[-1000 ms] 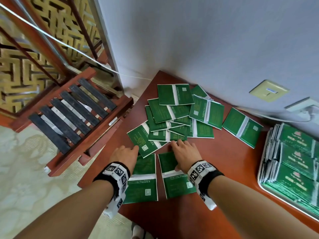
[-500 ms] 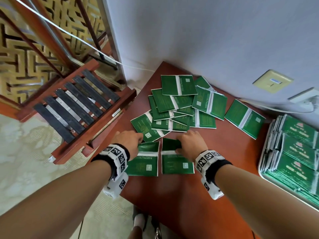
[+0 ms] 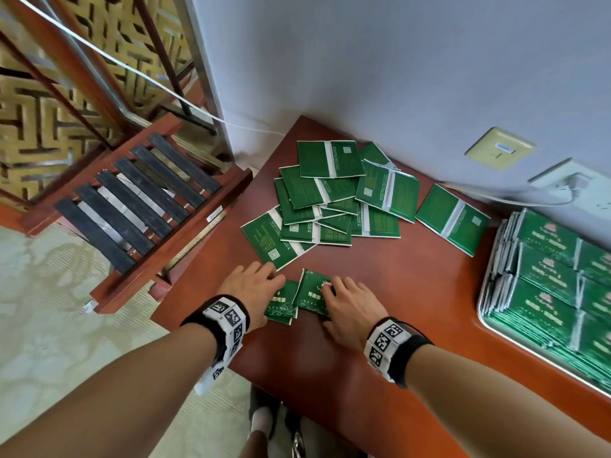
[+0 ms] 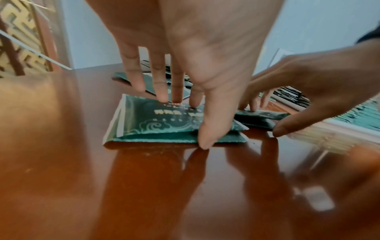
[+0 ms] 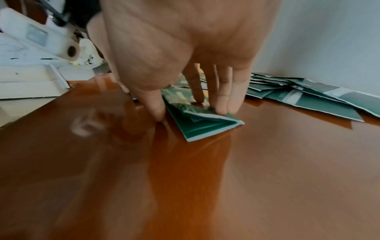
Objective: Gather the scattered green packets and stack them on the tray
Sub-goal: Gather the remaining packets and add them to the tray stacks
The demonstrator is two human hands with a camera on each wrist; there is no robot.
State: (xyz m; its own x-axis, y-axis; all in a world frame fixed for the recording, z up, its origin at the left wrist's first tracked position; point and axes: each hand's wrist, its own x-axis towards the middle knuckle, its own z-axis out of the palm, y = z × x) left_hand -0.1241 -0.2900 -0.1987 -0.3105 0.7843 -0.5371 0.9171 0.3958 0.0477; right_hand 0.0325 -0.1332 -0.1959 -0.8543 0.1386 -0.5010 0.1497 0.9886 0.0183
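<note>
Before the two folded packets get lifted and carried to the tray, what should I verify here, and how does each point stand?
1. Left hand holds its folded green packet, thumb at the near edge: ok.
2. Right hand holds the second folded green packet: ok.
3. Both packets fully folded flat: not ok; the right one gapes open.
4. Path across the red-brown wooden table to the white tray: ok.
5. Room on the tray's stacks: cannot tell.
</note>
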